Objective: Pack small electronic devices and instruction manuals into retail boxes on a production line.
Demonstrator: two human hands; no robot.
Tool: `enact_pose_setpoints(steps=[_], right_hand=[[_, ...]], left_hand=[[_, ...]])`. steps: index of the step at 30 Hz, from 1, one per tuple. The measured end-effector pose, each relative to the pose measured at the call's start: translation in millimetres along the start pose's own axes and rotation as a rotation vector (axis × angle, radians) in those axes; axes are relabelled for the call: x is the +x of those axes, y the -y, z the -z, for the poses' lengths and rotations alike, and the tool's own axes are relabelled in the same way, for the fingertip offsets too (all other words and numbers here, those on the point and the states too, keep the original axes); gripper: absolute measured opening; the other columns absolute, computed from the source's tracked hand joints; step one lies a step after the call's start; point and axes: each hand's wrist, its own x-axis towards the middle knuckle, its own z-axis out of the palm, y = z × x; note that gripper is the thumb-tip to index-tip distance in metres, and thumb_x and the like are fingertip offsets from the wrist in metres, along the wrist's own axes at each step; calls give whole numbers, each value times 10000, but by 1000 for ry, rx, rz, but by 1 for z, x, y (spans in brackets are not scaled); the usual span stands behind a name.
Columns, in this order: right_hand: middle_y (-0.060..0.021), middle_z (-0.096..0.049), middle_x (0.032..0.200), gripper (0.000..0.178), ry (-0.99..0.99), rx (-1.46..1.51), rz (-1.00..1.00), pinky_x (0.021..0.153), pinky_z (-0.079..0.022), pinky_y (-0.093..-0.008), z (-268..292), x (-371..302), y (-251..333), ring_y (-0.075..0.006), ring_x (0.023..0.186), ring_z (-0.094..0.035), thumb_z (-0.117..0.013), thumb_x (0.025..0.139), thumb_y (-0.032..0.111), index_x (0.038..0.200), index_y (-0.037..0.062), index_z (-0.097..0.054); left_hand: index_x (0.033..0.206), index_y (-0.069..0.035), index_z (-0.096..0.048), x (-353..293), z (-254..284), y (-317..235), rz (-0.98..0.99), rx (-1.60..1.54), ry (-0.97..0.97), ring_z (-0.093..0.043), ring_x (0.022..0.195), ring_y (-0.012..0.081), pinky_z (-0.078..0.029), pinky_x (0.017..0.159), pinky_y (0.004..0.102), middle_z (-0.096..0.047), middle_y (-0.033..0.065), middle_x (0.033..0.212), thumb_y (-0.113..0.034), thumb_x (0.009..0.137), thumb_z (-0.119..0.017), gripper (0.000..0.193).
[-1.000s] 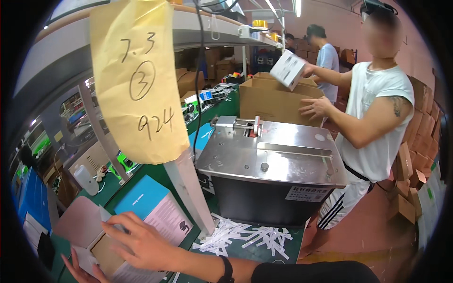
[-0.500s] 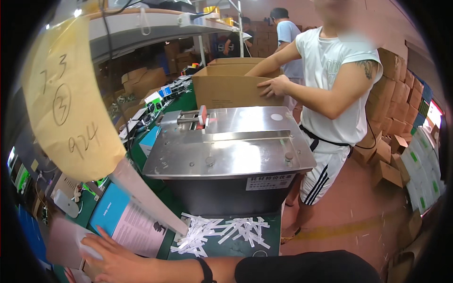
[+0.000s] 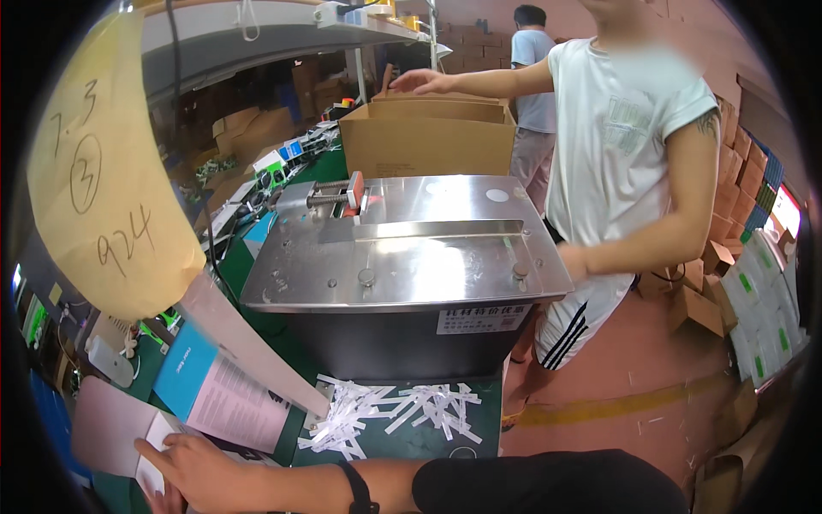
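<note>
My right arm, in a black sleeve with a dark wristband, crosses the lower edge toward the left. At its end my right hand (image 3: 205, 473) has its fingers closed on the rim of a white box (image 3: 152, 454) with a raised pale flap (image 3: 111, 421). Only a few fingers of my left hand (image 3: 168, 500) show, curled against the box's lower side; the rest is cut off by the picture's edge. Beyond my right hand leans a teal and white printed box (image 3: 224, 390). White paper strips (image 3: 351, 411) lie scattered on the green tabletop (image 3: 402, 444).
A metal-topped machine (image 3: 411, 283) stands ahead. A yellow handwritten sheet (image 3: 107, 188) hangs at left on a slanted clear post (image 3: 257, 351). Behind the machine are an open carton (image 3: 428, 146) and a co-worker in white (image 3: 608, 154). Stacked cartons (image 3: 728, 197) line the right.
My right hand has shifted slightly down, its fingers less spread and now at the white box's rim. The box's pale flap shows more fully. The co-worker's hands have left the carton's front.
</note>
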Motion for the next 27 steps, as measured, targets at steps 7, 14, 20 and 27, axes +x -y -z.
enact_pose_setpoints(steps=[7, 14, 20, 27], right_hand=[[-315, -376, 1391, 707, -390, 196, -11, 1047, -464, -482, -11, 3, -2, -502, 1360, -343, -636, 765, -38, 1425, 0, -384], [-222, -235, 1625, 947, -318, 24, 53, 1227, -204, -491, 35, 2, -14, -433, 1508, -213, -681, 741, -87, 1568, 9, -227], [-163, -218, 1649, 1047, -166, 581, -125, 1188, -292, -439, 19, 2, 0, -327, 1481, -315, -645, 701, -143, 1609, 58, -162], [-212, -450, 1507, 659, -66, 554, 173, 1169, -287, -473, 64, -14, -60, -351, 1424, -379, -655, 865, 616, 1236, 78, -569]], left_hand=[[1477, 11, -390, 0, -6, 84, 49, -170, -571, -524, 1256, 241, -448, 1031, 357, -494, 183, 1354, -81, 1012, -553, 501], [1597, 39, -107, 22, -30, 90, 67, -625, -400, -98, 1555, 309, -53, 1250, 379, -104, 186, 1685, -111, 764, -571, 965], [1303, -2, -517, 5, -22, 106, -261, -688, -537, -446, 1355, 293, -291, 1181, 429, -510, 141, 1360, -77, 793, -609, 524], [1047, -69, -570, 20, -48, 61, -383, -298, -558, -471, 1292, 405, -125, 1197, 626, -575, 138, 1145, -463, 805, -772, 504]])
